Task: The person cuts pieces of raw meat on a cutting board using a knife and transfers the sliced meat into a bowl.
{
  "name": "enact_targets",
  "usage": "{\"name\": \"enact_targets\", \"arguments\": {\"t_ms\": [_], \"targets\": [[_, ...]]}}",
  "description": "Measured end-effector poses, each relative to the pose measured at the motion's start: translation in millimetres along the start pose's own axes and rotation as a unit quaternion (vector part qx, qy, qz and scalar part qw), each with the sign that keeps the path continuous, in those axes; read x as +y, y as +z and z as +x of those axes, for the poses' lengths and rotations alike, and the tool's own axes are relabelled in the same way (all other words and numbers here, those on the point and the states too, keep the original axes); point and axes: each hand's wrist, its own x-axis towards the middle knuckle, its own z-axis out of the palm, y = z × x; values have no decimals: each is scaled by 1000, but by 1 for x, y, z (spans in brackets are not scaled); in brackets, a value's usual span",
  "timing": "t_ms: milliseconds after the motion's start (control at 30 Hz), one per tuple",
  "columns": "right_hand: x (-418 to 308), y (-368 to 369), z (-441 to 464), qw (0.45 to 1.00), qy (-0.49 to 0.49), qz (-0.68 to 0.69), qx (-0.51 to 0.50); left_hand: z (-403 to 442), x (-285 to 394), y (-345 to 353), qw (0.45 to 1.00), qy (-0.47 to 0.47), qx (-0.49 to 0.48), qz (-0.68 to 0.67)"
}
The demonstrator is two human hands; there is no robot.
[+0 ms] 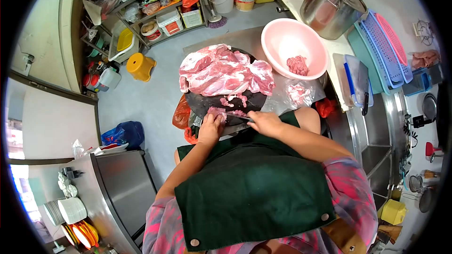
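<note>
Apron point(256, 193), meat strips point(217, 111) against left fingers point(218, 120)

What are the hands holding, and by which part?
The right hand holds a knife by its handle. The left hand touches meat; whether it grips cannot be told.

Left hand point(211, 129) palm-down, right hand point(264, 123) curled, forearms point(185, 169) angled inward

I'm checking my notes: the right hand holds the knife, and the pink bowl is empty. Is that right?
Not quite: the pink bowl isn't empty; the head view shows a small heap of meat in it. The right hand does hold the knife.
</note>
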Motion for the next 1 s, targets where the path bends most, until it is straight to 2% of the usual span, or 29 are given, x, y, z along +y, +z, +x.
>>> {"name": "enact_targets", "arguments": {"t_ms": [133,233,333,500,600,733,800,900,1000], "targets": [[-23,6,18,1000,-7,12,-9,2,-4,4,999,15,29,-14],[-38,22,66,999,-2,47,-14,7,-5,-4,1000,22,10,-14],[-53,25,97,999,1,30,-21,10,-10,-9,1000,-14,-7,3],[2,17,21,999,12,37,6,3,-21,-2,999,-4,-6,44],[5,-8,-4,997,62,17,-42,5,-18,-8,1000,1,-11,20],[-24,-5,11,999,16,36,-3,4,-15,-8,1000,6,15,3],[-24,8,31,999,2,32,-18,2,-19,-2,999,24,35,4],[-42,13,78,999,-13,41,-32,6,-16,-5,999,0,32,-15],[-60,19,110,998,-30,48,-17,11,-15,-8,999,-17,-39,2]]}}
